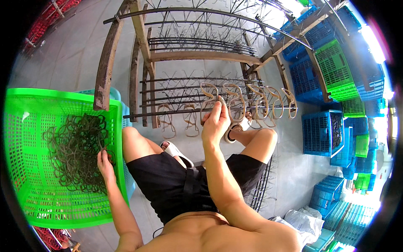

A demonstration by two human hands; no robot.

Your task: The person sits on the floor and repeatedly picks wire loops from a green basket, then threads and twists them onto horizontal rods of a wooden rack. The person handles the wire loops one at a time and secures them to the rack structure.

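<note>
My left hand point(105, 166) reaches into a bright green plastic basket point(31, 155) at the left. Its fingers close on the edge of a tangled heap of dark, thin curved loops point(77, 147); which piece they grip is hard to make out. In front of me, my right hand point(216, 122) is raised to a dark metal rod point(180, 112) on a wooden rack. Thumb and fingers pinch a pale looped piece point(210, 90), partly hidden by the hand. Similar pale, wavy loops point(262, 105) hang along the rod to the right, and a few point(167, 122) hang to the left.
The wooden rack point(205, 56) carries several rows of rods with thin wire hooks. Its post point(107, 67) stands close to the green basket. Blue crates point(317, 132) and green crates point(334, 65) are stacked at the right. Clear plastic bags point(303, 222) lie at the lower right.
</note>
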